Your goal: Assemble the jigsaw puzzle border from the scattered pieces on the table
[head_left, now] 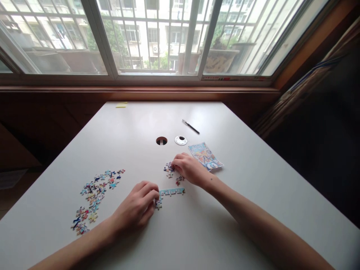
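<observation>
On the white table, a row of joined jigsaw pieces (172, 192) forms a corner, with a short leg running down at its left end. My left hand (139, 202) is curled at that corner, its fingertips against the pieces. My right hand (189, 168) reaches over a small pile of loose jigsaw pieces (169, 167), fingers bent together at its right side; whatever is between the fingertips is hidden. A few more loose pieces (179, 180) lie just under that hand. Beyond it, a printed picture sheet (205, 154) shows a colourful cartoon design.
A long scatter of loose jigsaw pieces (95, 193) covers the table's left side. Farther back are a round cable hole (161, 141), its silver cover (180, 140), a pen (191, 126) and yellow sticky notes (122, 105). A barred window (157, 37) stands behind the table.
</observation>
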`<state>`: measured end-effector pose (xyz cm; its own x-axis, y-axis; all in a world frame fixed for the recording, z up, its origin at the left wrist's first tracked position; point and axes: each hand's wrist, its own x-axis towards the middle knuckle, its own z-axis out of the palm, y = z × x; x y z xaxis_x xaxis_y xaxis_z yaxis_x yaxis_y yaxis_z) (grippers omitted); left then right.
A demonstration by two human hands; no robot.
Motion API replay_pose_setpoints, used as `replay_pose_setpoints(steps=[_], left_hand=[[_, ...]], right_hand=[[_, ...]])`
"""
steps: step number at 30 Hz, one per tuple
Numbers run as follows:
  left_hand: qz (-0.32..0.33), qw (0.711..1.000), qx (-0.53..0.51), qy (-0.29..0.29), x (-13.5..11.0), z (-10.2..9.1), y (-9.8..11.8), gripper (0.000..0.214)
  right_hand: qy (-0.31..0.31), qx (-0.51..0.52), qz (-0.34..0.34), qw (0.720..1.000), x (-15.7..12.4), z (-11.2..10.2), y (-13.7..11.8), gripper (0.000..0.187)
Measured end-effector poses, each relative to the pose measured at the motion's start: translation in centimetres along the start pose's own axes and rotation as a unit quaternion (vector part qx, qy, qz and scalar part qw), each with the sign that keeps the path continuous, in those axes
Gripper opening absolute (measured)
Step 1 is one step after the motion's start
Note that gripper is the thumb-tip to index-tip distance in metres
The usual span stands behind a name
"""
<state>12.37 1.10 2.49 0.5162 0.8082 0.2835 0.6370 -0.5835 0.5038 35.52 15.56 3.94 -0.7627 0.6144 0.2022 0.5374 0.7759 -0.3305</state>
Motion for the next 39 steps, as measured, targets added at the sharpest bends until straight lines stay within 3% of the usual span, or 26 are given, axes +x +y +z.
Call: replay_pose_setpoints(steps=[9,13,30,39], left_hand=[[-0.007,1.000,-0.006,-0.003,0.1,0.0,0.1,0.022],[-0.009,1.000,-0.006,-0.008,0.0,0.1,-0.1,0.021],[0.001,1.000,0.007,0.006,0.3,-0.2,0.2,0.020],[-0.008,1.000,0.001,-0.007,0.1,-0.1,0.2,0.020]], right_hand=[[0.018,-0.034,-0.025,0.999,-0.2,0.1,0.0,0.029],[0.006,-0.030,-0.033,0.999,-0.1,0.3,0.0,0.021],[-0.023,-0.049,-0.006,0.999,-0.1,0.4,-1.0,0.016],[-0.010,-0.002,0.017,1.000,-0.2,0.7,-0.9,0.017]])
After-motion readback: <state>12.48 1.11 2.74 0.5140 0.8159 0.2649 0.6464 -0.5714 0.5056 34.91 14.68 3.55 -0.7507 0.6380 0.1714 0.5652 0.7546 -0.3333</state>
